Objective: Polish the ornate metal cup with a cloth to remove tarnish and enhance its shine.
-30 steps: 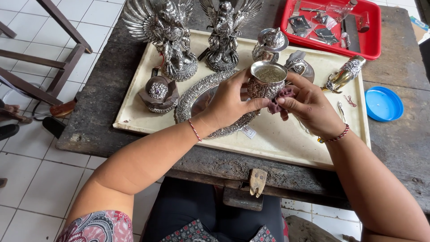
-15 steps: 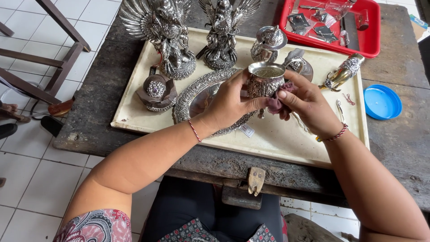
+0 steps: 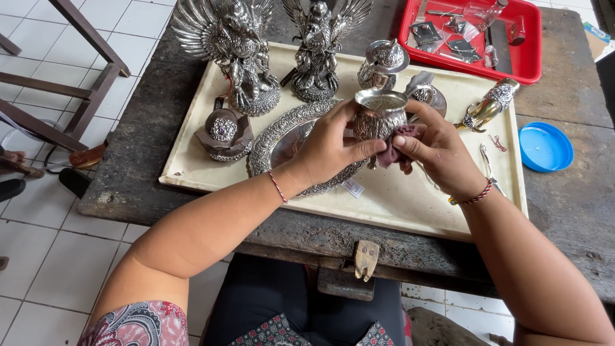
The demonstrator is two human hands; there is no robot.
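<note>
Two containers sit on the dark surface (image 3: 564, 211). One, a cream tray (image 3: 410, 211), holds two winged statues (image 3: 234, 51), an oval dish (image 3: 282, 138), a lidded pot (image 3: 382, 63) and smaller silver pieces. A red tray (image 3: 532, 61) behind holds small tools. Above the cream tray, the left hand (image 3: 330, 150) is clamped on a silver cup (image 3: 379, 115), upright, mouth up. The right hand (image 3: 439, 150) presses a dark cloth (image 3: 394, 150) against it, fingers closed.

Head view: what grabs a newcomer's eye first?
Two winged silver statues at the far edge of the cream tray. At centre, the left hand holds an embossed silver cup while the right hand presses a dark cloth to it. A red tray sits far right.
</note>
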